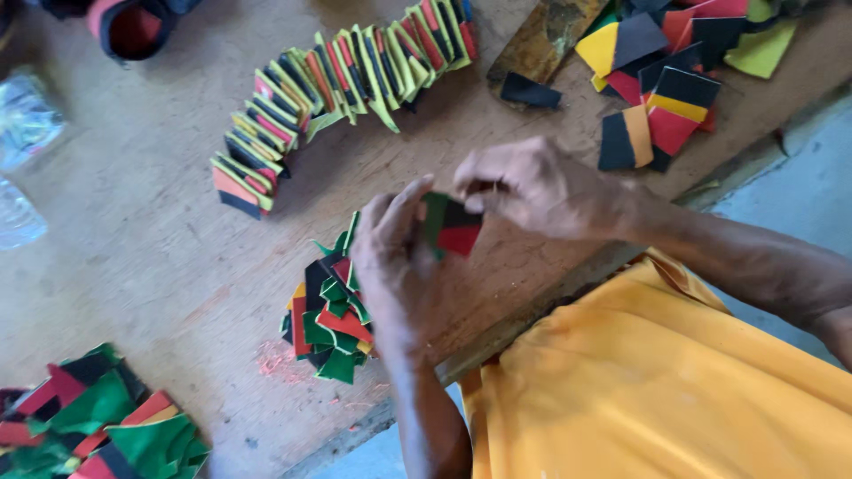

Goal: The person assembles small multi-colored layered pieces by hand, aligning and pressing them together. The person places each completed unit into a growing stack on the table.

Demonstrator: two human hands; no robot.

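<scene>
Two hands [461, 222] pinch one fabric piece [454, 226].

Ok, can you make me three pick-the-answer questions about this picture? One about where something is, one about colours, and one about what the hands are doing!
1. Where is the long row of folded pieces?
A. On the wooden table, beyond the hands
B. On the yellow cloth
C. Inside a box

2. Which colours show on the small piece between the hands?
A. Blue and white
B. Green, black and red
C. Pink and grey

3. What are the left hand and the right hand doing?
A. Resting flat on the table
B. Both pinching the small piece
C. Hanging away from it

Answers: 1 A, the row curves across the tabletop. 2 B, those three colours show. 3 B, fingers of both hands close on it.
</scene>
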